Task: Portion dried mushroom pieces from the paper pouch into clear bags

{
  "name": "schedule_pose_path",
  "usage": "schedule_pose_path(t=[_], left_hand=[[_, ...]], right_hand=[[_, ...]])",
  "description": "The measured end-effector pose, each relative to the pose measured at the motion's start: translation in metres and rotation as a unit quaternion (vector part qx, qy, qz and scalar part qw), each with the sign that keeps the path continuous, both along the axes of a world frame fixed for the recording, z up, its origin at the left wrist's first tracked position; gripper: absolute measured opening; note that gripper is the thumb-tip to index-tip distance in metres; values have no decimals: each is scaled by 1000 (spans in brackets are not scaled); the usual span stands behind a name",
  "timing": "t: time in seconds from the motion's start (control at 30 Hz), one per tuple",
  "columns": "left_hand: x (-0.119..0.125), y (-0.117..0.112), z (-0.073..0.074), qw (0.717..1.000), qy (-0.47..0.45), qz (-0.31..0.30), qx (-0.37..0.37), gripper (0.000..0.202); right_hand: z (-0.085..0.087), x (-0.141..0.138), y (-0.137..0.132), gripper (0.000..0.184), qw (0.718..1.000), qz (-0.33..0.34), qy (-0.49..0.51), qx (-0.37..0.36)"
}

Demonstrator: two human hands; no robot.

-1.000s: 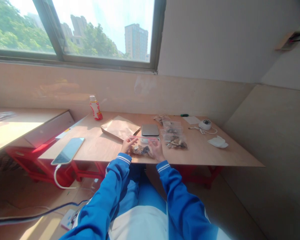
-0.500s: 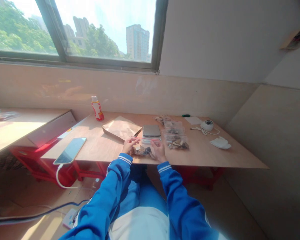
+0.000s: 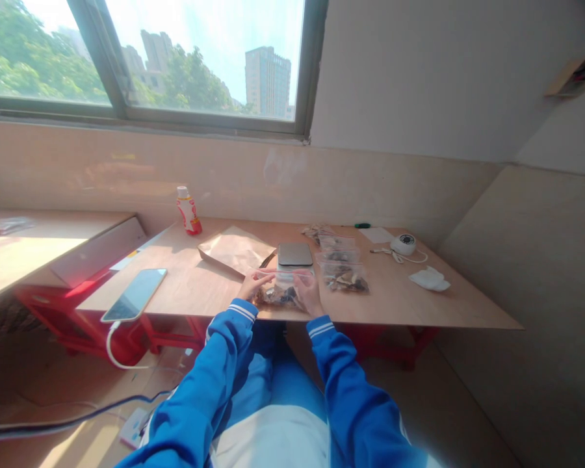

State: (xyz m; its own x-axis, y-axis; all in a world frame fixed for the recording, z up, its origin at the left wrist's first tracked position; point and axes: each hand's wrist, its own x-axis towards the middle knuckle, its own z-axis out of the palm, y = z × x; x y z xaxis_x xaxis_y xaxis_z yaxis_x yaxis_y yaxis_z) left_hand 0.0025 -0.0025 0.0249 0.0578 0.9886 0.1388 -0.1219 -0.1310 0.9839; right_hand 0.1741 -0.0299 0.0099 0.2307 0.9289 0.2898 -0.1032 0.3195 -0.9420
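1. Grip: the fingers (image 3: pixel 267 276) of my left hand (image 3: pixel 253 286) and right hand (image 3: pixel 308 294) are closed in a pinch on the top edge of a clear zip bag (image 3: pixel 277 289), one hand at each end. Neither hand looks released, though the exact finger contact is too small to make out.
2. Bag: it lies between my hands, its red-lined mouth under the fingers, on the desk (image 3: pixel 199 292) near the edge closest to me. Brown dried pieces (image 3: pixel 275 297), perhaps mushroom slices, are bunched low in it, just below my fingers.
3. Handling: a wide pinch at the two ends seems best, as it keeps the mouth taut and level. The bag should stay flat, with the pieces low and away from the red line.
4. Beyond my fingers: a flat grey digital scale (image 3: pixel 295 255) sits just past the bag. A kraft paper envelope (image 3: pixel 236 249) lies beyond my left hand.
5. Right of my right hand: two more filled zip bags (image 3: pixel 344 278) lie close by, one behind the other.
6. Farther left of my left hand: a phone (image 3: pixel 134 294) lies on a charging cable, and a red-and-white plastic bottle (image 3: pixel 189 211) stands beyond it.
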Motion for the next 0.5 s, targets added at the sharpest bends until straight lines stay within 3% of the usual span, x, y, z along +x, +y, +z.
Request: schedule_pose_path(t=[0.2, 0.5], left_hand=[[-1, 2, -5, 1000, 10, 25, -9, 30], [-2, 2, -7, 999, 31, -2, -7, 27]], right_hand=[[-2, -2, 2, 35, 999, 43, -3, -24], [-3, 0, 3, 33, 999, 20, -11, -33]])
